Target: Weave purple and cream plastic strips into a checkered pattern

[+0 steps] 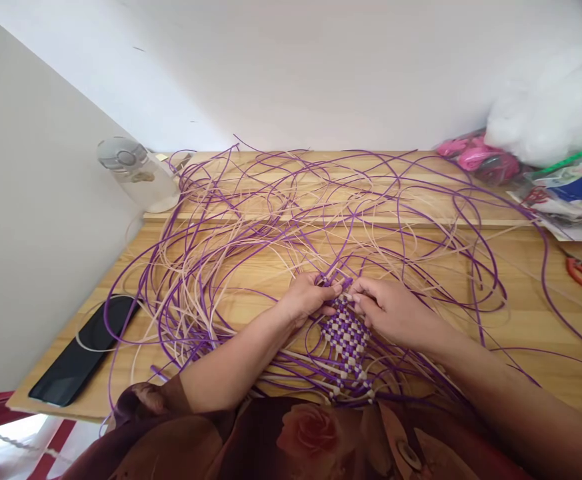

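Left hand point(307, 297) is pinching a checkered purple-and-beige woven cord piece point(345, 335), right hand point(395, 311) is pinching its top edge; loose purple-and-beige cords point(354, 215) are sprawling beyond both.

Left forearm point(233, 357), right forearm point(501, 380) angled inward; left hand point(308, 297), right hand point(393, 310) close together, fingers point(368, 287) bent

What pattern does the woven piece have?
The woven piece is checkered in purple and cream, shown in the head view.

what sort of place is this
Looks like a craft workspace, perhaps at home or in a small workshop: a wooden table against a wall, loose purple and cream cords, and a checkered woven piece.
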`<state>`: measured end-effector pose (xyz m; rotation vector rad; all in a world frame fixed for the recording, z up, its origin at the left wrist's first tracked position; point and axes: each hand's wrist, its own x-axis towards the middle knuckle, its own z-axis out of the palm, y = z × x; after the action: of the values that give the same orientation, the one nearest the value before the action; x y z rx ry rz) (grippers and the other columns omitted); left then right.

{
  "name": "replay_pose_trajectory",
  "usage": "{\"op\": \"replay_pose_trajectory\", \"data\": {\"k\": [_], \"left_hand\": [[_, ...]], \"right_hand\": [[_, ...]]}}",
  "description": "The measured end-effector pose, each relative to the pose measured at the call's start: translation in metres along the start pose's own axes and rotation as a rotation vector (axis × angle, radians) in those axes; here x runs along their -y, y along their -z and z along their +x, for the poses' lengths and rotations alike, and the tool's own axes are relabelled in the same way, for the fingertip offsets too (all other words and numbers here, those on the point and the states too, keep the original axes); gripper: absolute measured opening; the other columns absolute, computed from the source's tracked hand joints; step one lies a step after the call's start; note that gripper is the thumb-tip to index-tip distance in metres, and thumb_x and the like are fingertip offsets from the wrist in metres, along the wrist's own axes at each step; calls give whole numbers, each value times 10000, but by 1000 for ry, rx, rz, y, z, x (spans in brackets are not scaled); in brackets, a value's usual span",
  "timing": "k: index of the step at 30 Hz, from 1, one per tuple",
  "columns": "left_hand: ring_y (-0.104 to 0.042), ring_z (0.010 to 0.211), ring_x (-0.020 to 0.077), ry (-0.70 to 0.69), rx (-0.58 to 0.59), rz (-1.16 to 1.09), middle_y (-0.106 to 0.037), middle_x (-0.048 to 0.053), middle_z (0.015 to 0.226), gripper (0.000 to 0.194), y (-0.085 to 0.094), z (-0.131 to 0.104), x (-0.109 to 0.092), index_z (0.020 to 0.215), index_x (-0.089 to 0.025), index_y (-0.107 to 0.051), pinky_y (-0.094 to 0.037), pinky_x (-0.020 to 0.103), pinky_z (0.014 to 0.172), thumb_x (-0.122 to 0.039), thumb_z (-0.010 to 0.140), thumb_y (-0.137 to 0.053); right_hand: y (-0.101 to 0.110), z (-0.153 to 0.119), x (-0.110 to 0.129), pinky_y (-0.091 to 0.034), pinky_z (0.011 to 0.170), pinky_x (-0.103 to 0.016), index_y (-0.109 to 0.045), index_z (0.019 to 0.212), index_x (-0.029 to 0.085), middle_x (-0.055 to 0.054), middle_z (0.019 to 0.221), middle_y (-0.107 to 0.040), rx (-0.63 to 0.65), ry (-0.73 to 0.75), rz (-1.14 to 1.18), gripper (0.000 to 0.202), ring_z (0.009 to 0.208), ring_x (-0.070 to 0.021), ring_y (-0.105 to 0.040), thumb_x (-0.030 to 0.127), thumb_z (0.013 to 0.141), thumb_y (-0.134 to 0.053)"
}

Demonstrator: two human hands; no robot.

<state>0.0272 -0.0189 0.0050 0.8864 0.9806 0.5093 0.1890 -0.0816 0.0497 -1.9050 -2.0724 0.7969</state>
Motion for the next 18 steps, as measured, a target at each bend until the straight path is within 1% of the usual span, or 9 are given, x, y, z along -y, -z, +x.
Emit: {"op": "replay_pose_trajectory", "data": {"k": [2, 5, 7, 10, 13, 15, 18], "left_hand": [[-519, 578, 65, -36, 32, 45, -568, 1, 712, 398, 1, -1, 2, 800, -108, -639, -485, 157, 449, -384, 599, -843], [-550, 620, 69, -68, 94, 67, -600, 12, 760, 455, 2, -3, 4, 853, -109, -643, -507, 155, 493, -391, 569, -859], [-558, 617, 67, -75, 102, 76, -610, 12, 762, 473, 1, -4, 4, 858, -108, -638, -501, 146, 493, -358, 537, -879], [-524, 544, 56, -69, 22, 107, -573, -13, 689, 382, -1, -1, 6, 801, -113, -616, -479, 150, 443, -294, 566, -857], [-502, 484, 53, -65, -44, 189, -545, -29, 647, 229, -2, 3, 9, 780, -130, -605, -462, 161, 408, -221, 655, -773], [-489, 454, 54, -68, -62, 257, -542, -35, 633, 161, -2, 5, 12, 779, -140, -605, -443, 164, 388, -194, 688, -725], [-443, 416, 54, -66, -63, 344, -522, -49, 592, 136, -1, 6, 12, 766, -155, -602, -391, 162, 349, -207, 695, -706]], "right_hand": [[-9, 1, -2, -312, 616, -273, -558, 832, 195, -16, 762, -627, -50, -15, 8, 179, 686, -158, -538, 260, 930, -423], [-24, 3, -7, -301, 612, -273, -524, 821, 193, -14, 744, -607, -130, -23, 46, 155, 676, -160, -521, 269, 920, -431], [-30, 5, -13, -309, 615, -271, -519, 821, 193, -14, 752, -606, -120, -31, 134, 166, 683, -160, -522, 293, 923, -434], [-30, 6, -19, -309, 616, -269, -511, 782, 193, -4, 722, -580, -62, -7, 206, 228, 676, -155, -512, 323, 941, -413], [-27, 4, -21, -291, 606, -267, -488, 746, 191, 10, 688, -545, -29, 62, 172, 235, 654, -144, -489, 293, 943, -409], [-25, -1, -22, -282, 596, -266, -466, 728, 190, 17, 667, -524, -18, 109, 133, 235, 628, -136, -468, 272, 943, -416], [-23, -10, -23, -279, 587, -272, -452, 727, 189, 19, 651, -506, -15, 166, 46, 238, 605, -132, -455, 251, 953, -413]]}}
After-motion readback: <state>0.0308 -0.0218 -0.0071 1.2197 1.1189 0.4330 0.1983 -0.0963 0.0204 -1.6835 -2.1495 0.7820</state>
